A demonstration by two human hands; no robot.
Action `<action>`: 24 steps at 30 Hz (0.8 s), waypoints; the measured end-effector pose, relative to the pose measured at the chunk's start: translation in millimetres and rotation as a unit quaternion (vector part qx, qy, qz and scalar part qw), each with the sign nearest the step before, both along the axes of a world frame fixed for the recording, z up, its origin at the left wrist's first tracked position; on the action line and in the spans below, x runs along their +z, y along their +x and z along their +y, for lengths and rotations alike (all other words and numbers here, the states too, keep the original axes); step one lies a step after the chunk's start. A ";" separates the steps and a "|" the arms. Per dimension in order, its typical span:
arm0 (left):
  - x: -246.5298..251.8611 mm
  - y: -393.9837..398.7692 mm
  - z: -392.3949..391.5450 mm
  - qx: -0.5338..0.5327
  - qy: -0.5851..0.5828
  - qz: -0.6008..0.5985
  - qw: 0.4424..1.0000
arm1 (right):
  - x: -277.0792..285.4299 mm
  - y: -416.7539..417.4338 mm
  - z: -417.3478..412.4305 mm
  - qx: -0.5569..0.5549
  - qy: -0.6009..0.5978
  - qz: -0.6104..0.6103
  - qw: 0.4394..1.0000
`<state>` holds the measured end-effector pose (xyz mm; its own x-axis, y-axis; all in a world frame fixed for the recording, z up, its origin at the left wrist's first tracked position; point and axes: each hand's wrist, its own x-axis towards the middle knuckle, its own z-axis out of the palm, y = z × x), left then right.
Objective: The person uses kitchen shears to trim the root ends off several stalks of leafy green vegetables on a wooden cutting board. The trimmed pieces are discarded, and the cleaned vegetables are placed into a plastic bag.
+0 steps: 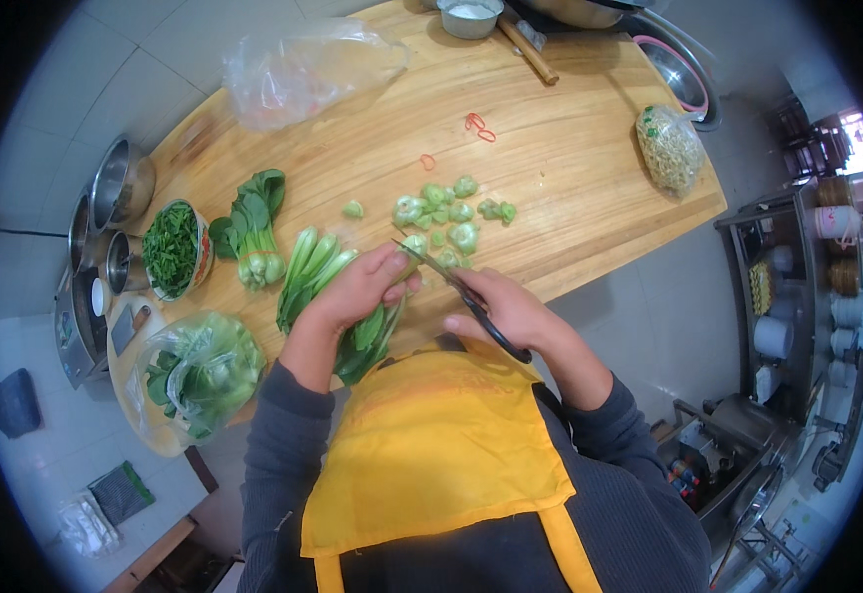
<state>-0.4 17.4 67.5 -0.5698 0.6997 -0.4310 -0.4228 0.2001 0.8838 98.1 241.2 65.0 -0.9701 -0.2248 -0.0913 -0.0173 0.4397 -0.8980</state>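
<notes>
My left hand (361,287) grips a head of bok choy (365,335), root end up and leaves hanging towards my yellow apron. In my right hand (504,304) is a pair of black-handled scissors (479,310), its blades at the root end of that bok choy. Beyond the blades lie several cut-off bok choy bases (463,238). Left of my left hand, trimmed bok choy (311,261) rests on the wooden table. Further left stands a bundle of bok choy (255,230) tied with a red band.
A bowl of chopped greens (173,244) and a plastic bag of greens (213,363) are at the left. An empty-looking plastic bag (305,74) lies at the back. Red rubber bands (480,127), a rolling pin (528,50) and a bag of bean sprouts (669,152) are on the wooden table (587,148).
</notes>
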 end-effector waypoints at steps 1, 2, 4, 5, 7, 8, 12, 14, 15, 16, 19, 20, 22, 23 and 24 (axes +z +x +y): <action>-0.5 0.7 0.8 0.001 0.004 -0.005 1.000 | -0.2 0.6 -0.3 -0.002 0.005 0.000 1.000; 0.7 1.3 2.3 0.006 -0.002 -0.012 1.000 | -0.7 0.2 -1.2 -0.005 0.013 -0.023 1.000; 4.2 1.6 4.8 0.016 -0.017 -0.027 0.999 | -2.5 -1.5 -4.0 -0.010 0.029 -0.069 0.997; 1.7 0.1 5.0 0.011 -0.022 -0.033 0.999 | -1.9 -1.1 -3.8 -0.017 0.037 -0.084 0.996; -4.9 -4.5 4.0 0.004 -0.034 -0.043 0.998 | 1.9 -0.8 -3.7 -0.026 0.053 -0.110 0.992; -7.5 -5.7 3.9 0.000 -0.044 -0.044 0.998 | 0.0 0.2 -3.6 -0.028 0.060 -0.105 0.992; -16.2 -7.6 12.1 -0.005 -0.108 -0.029 0.994 | -16.0 4.1 1.4 -0.034 0.081 -0.089 0.992; -20.3 -3.2 10.1 -0.009 -0.126 0.011 0.992 | -17.3 6.8 2.3 -0.033 0.093 -0.089 0.991; -20.6 -2.1 5.6 -0.012 -0.122 0.046 0.991 | -15.2 4.8 0.1 -0.029 0.104 -0.090 0.990; -19.5 -0.4 -0.2 -0.013 -0.119 0.082 0.989 | -13.2 3.6 -2.6 -0.022 0.114 -0.091 0.989; 13.8 18.7 -31.0 0.023 -0.128 0.240 0.962 | -31.0 12.1 -0.8 -0.103 0.064 -0.058 0.991; 47.1 25.6 -48.5 0.011 -0.091 0.201 0.975 | -30.7 12.3 1.6 -0.113 0.061 -0.084 0.988; 102.1 45.2 -94.3 0.047 -0.081 0.190 0.977 | -37.3 17.7 13.5 -0.145 0.054 -0.127 0.980; 122.3 58.1 -127.9 0.107 -0.059 0.212 0.970 | -45.8 18.0 16.7 -0.164 0.047 -0.137 0.976; 136.4 71.2 -163.5 0.159 -0.030 0.234 0.959 | -54.8 21.5 20.8 -0.162 0.037 -0.124 0.978</action>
<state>70.9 -146.1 203.9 -0.8913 0.4398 -0.1103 -0.0312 0.1832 0.9826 119.5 262.0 10.2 -0.9355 0.1066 -0.3368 0.3474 0.4499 -0.8227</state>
